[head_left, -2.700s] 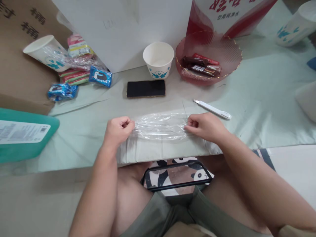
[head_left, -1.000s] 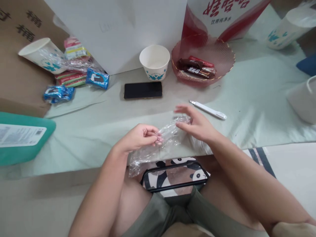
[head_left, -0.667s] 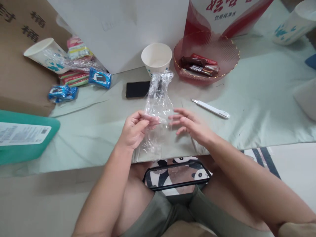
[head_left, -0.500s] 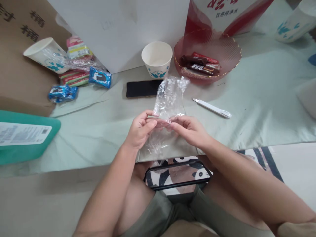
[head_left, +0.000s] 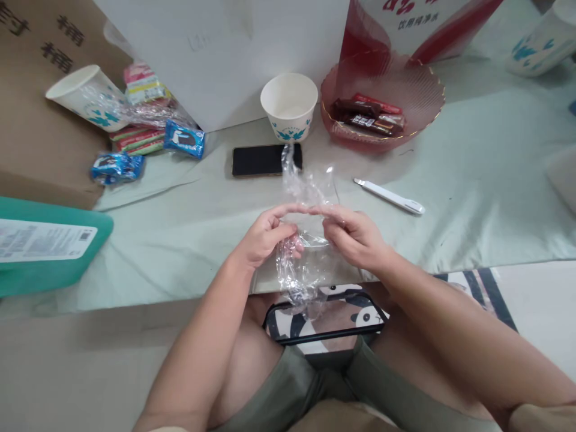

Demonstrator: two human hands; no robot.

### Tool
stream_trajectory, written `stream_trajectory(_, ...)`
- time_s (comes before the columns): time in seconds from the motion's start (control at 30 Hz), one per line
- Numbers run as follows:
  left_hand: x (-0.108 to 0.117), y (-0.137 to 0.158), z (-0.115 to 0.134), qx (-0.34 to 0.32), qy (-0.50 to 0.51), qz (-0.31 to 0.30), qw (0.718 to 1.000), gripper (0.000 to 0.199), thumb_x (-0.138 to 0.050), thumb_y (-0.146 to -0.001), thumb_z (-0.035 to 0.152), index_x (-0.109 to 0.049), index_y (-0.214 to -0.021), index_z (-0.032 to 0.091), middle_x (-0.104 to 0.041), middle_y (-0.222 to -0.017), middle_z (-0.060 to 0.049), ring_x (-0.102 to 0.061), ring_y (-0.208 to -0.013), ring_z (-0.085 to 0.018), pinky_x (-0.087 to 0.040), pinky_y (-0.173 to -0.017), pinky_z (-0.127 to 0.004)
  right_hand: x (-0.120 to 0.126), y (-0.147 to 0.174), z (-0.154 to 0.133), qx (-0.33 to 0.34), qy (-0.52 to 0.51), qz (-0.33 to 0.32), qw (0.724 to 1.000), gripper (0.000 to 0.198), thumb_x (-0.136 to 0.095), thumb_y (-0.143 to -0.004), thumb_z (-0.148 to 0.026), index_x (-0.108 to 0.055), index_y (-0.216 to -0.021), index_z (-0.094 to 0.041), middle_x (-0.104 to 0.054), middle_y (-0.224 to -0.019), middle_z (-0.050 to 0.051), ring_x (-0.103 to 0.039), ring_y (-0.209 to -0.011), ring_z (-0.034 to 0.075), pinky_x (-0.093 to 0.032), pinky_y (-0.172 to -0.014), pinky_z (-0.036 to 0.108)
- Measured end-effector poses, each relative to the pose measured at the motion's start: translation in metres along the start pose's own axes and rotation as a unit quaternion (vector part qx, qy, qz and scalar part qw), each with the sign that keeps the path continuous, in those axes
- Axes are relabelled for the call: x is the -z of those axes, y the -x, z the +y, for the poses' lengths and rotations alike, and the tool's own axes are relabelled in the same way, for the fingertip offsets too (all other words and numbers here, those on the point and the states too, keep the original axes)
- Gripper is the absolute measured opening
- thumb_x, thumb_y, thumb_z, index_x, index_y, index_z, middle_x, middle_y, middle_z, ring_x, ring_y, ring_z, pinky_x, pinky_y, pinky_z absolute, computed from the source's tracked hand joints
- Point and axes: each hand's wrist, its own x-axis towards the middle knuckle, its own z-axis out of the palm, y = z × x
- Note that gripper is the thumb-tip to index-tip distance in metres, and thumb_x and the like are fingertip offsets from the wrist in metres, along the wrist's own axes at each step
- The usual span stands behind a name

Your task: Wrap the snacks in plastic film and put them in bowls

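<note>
Between my hands hangs a crumpled, clear plastic bag [head_left: 300, 270], its lower part drooping past the table's front edge. My left hand [head_left: 267, 235] pinches one side of it between thumb and fingers. The other side is gripped by my right hand [head_left: 353, 234], with the fingers curled. Both index fingers point inward and their tips meet over the film. Beyond the bag lies a black phone [head_left: 258, 161], its right end partly behind the film. A white utility knife [head_left: 390, 196] rests on the cloth to the right of my right hand.
A paper cup [head_left: 289, 105] stands behind the phone, beside a pink ribbed bowl [head_left: 425, 114] holding wrapped snacks. At left are a tilted cup [head_left: 90, 99], blue snack packets [head_left: 184, 139] and a green container [head_left: 54, 273]. White and brown boxes line the back.
My hands have drawn slightly apart, and the index fingers have stretched out to meet. The film's upper part has sunk, while more of it hangs below my hands.
</note>
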Motion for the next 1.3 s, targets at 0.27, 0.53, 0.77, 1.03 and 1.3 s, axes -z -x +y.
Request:
stream_trajectory(0.27, -0.002, -0.002, 0.002, -0.072, 0.035, 0.045, 0.996, 0.042, -0.089, -0.061, 0.050, -0.059, -0.069, 0.021, -0.068, -0.062, 0.001, -0.061, -0.051, -0.014, -0.047, -0.047, -0.025, 0.003, 0.002, 0.004, -0.004, -0.036, 0.014, 0.999, 0.039, -0.057, -0.090, -0.032, -0.060, -0.128, -0.025, -0.059, -0.079, -0.002, -0.052, -0.064, 0.013, -0.044, -0.062, 0.029)
stream_trajectory(0.53, 0.009, -0.006, -0.002, -0.156, -0.125, 0.067, 0.977, 0.005, -0.075, -0.074, 0.025, -0.077, -0.072, 0.021, -0.077, -0.084, -0.005, -0.067, -0.079, -0.018, -0.051, -0.072, -0.030, 0.008, -0.003, 0.012, -0.073, -0.040, 0.040, 0.996, 0.021, -0.052, -0.089, -0.027, -0.062, -0.107, -0.024, -0.056, -0.069, -0.004, -0.049, -0.059, 0.012, -0.040, -0.060, 0.028)
stream_trajectory(0.77, 0.012, -0.011, -0.007, -0.188, -0.140, 0.110, 0.966, 0.007, -0.069, -0.071, 0.021, -0.076, -0.070, 0.021, -0.075, -0.094, -0.006, -0.067, -0.089, -0.018, -0.052, -0.074, -0.029, 0.007, -0.009, 0.010, -0.148, -0.130, 0.108, 0.975, 0.003, -0.048, -0.085, -0.026, -0.046, -0.084, -0.025, -0.053, -0.072, -0.002, -0.052, -0.060, 0.011, -0.045, -0.057, 0.025)
stream_trajectory(1.03, 0.007, -0.013, -0.003, -0.194, -0.084, 0.148, 0.966, 0.024, -0.079, -0.067, 0.026, -0.058, -0.076, 0.020, -0.064, -0.085, -0.001, -0.052, -0.063, -0.009, -0.039, -0.053, -0.021, 0.006, -0.012, 0.015, -0.182, -0.166, 0.115, 0.962, 0.006, -0.047, -0.083, -0.021, -0.043, -0.085, -0.025, -0.047, -0.066, -0.004, -0.049, -0.054, 0.011, -0.041, -0.052, 0.026)
stream_trajectory(1.3, 0.011, -0.015, -0.006, -0.211, -0.120, 0.191, 0.951, 0.029, -0.078, -0.067, 0.030, -0.052, -0.075, 0.021, -0.061, -0.084, -0.001, -0.057, -0.075, -0.013, -0.045, -0.066, -0.026, 0.005, -0.006, 0.010, -0.126, -0.119, 0.081, 0.982, 0.014, -0.058, -0.084, -0.030, -0.055, -0.097, -0.024, -0.055, -0.070, -0.004, -0.053, -0.058, 0.011, -0.044, -0.057, 0.027)
